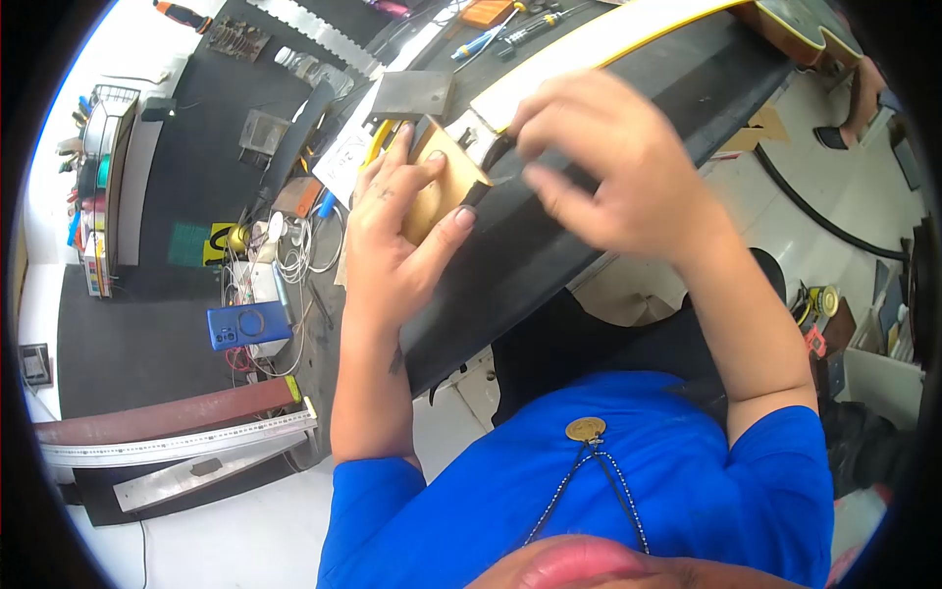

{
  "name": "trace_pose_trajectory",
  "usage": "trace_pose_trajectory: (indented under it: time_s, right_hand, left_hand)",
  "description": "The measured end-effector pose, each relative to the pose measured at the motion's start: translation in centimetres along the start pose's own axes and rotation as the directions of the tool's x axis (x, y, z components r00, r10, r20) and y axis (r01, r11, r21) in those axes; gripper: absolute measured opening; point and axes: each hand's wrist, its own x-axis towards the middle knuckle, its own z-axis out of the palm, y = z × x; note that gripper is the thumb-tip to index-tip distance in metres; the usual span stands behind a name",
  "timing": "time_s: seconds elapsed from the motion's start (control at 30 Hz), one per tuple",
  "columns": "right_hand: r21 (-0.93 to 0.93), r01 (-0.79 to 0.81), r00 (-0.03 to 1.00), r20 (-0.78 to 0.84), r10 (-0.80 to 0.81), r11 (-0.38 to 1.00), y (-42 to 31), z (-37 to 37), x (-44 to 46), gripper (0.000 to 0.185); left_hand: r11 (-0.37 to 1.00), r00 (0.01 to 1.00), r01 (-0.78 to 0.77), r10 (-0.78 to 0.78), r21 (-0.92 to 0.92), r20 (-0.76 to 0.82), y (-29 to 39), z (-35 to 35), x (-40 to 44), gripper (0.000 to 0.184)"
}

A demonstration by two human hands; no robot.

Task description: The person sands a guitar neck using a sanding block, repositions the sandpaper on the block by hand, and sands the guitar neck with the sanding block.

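My left hand (pixel 392 221) grips a pale wooden piece (pixel 458 179) with dark edges, thumb on its near side and fingers across its top; part of it is hidden under the palm. To the right, my right hand (pixel 618 162) is raised above the black bench edge, blurred by motion. Its fingers are bent, the thumb stands apart, and nothing shows between them. A long white strip with yellow edges (pixel 599 54) runs beyond the right hand towards a guitar body (pixel 800 29) at the upper right. A dark grey block (pixel 412 95) lies just past my left fingertips.
On the bench at left are a blue phone (pixel 249 325), tangled white cables (pixel 302 257), a steel ruler (pixel 186 447) and a brown bar (pixel 177 410). Screwdrivers (pixel 481 41) lie at the back. A black hose (pixel 824 211) crosses the floor at right, near another person's foot (pixel 834 137).
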Motion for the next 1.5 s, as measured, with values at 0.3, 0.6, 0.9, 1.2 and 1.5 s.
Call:
trace_pose_trajectory:
  time_s: [0.3,0.6,0.9,1.2,1.5]
  right_hand:
    - [0.567,-0.689,0.677,0.280,0.681,0.452,-4.1,5.7,-3.0,0.029]
    - [0.678,-0.689,0.603,0.340,0.722,0.256,-4.6,7.6,-2.3,0.033]
    - [0.757,-0.651,0.623,0.489,0.611,0.057,-3.0,7.5,-2.3,0.031]
    - [0.829,-0.554,0.686,0.509,0.520,-0.081,-1.2,7.4,-3.3,0.023]
    - [0.391,-0.139,0.961,-0.169,0.220,0.910,-4.4,9.2,-5.5,0.051]
  left_hand:
    - [1.000,1.000,0.013,-0.013,-0.027,0.003,-0.4,0.1,-0.2,0.058]
    - [0.991,0.993,-0.008,-0.007,0.135,0.114,0.4,-0.4,-0.1,0.077]
    - [0.980,0.988,-0.012,-0.018,0.199,0.151,0.6,-0.5,-0.1,0.089]
    - [0.998,0.997,0.054,-0.056,0.031,0.055,-0.1,-0.2,-0.1,0.085]
    - [0.987,0.994,0.108,-0.106,-0.118,0.029,-0.1,0.2,-0.1,0.074]
